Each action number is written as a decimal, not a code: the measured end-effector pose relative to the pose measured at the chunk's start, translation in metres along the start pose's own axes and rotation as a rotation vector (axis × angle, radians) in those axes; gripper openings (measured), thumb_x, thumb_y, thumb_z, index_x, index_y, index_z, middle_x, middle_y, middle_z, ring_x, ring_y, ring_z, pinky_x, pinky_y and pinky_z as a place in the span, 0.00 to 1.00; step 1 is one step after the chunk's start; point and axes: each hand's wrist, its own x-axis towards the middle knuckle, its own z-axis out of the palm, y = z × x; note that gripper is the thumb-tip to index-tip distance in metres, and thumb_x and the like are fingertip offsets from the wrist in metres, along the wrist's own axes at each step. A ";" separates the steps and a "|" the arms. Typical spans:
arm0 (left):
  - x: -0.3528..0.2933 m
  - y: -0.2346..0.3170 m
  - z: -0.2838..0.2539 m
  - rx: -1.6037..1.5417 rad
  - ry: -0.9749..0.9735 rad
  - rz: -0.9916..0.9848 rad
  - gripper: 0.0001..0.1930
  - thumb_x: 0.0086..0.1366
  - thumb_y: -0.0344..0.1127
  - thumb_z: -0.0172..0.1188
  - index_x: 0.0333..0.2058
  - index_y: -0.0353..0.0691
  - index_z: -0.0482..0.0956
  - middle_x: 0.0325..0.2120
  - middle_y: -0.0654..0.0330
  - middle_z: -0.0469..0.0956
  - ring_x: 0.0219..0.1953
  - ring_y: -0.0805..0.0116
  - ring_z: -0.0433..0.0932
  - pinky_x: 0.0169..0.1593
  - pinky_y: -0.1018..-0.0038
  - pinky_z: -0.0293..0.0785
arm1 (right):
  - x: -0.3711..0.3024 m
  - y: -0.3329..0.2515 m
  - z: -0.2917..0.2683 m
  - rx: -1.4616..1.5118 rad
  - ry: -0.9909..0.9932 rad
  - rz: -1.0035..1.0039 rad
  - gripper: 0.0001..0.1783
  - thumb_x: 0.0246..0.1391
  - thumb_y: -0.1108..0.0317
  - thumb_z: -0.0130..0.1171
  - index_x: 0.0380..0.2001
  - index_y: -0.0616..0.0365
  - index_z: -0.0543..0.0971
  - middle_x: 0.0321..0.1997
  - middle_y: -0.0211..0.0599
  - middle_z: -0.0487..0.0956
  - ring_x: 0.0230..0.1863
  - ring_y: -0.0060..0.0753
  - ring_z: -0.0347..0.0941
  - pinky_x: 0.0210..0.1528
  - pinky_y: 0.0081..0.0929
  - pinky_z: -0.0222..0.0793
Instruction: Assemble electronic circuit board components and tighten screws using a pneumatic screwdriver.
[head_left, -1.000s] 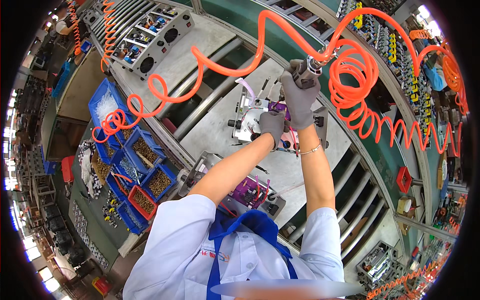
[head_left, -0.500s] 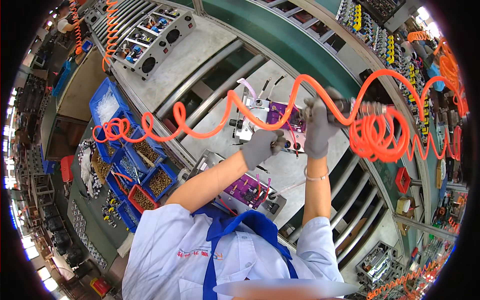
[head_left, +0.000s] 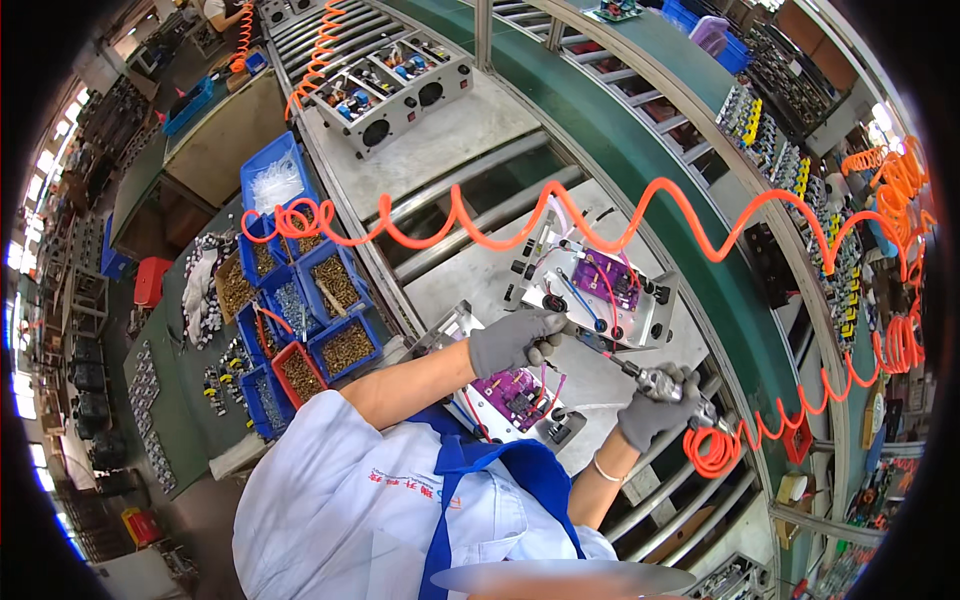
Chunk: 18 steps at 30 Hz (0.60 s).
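My right hand (head_left: 657, 405), in a grey glove, is wrapped round a silver air screwdriver (head_left: 655, 383). Its bit points up and to the left, and the tip ends close to the fingertips of my left hand (head_left: 515, 341). That gloved left hand is closed in a pinch; what sits in its fingers is too small to make out. Just beyond both hands is a metal chassis (head_left: 632, 332) carrying a purple circuit board (head_left: 607, 282) and coloured wires. Partly under my left forearm lies a second chassis (head_left: 492, 418) with another purple board (head_left: 520, 398).
An orange coiled air hose (head_left: 560, 195) stretches across the view above the chassis. Blue bins (head_left: 345, 345) of brass fasteners and a red bin (head_left: 298, 375) stand at the left. Rollers (head_left: 490, 215) cross the line, and a finished-looking grey unit (head_left: 385, 95) stands farther up.
My right hand has come down and right from above the board, and the screwdriver's bit now points toward my left hand. My left hand stays pinched. The whole view has shifted.
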 end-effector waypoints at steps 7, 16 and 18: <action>-0.007 -0.009 0.019 0.073 0.008 0.104 0.15 0.68 0.32 0.54 0.50 0.31 0.73 0.33 0.60 0.76 0.32 0.79 0.74 0.32 0.85 0.71 | -0.057 -0.034 0.031 -0.140 -0.276 -0.260 0.21 0.47 0.64 0.52 0.46 0.58 0.69 0.36 0.34 0.71 0.25 0.24 0.64 0.32 0.23 0.66; 0.004 -0.016 0.021 -0.095 -0.080 0.017 0.16 0.69 0.39 0.54 0.48 0.32 0.73 0.33 0.64 0.72 0.28 0.82 0.69 0.28 0.88 0.67 | -0.082 -0.033 0.052 -0.185 -0.580 -0.409 0.23 0.46 0.67 0.58 0.48 0.57 0.71 0.32 0.34 0.66 0.20 0.22 0.59 0.21 0.22 0.61; 0.002 -0.014 0.018 -0.131 -0.081 0.037 0.16 0.70 0.41 0.53 0.47 0.33 0.73 0.29 0.68 0.69 0.27 0.84 0.66 0.27 0.89 0.66 | -0.082 -0.031 0.052 -0.356 -0.483 -0.419 0.26 0.41 0.58 0.56 0.45 0.57 0.68 0.32 0.33 0.65 0.24 0.23 0.60 0.25 0.25 0.64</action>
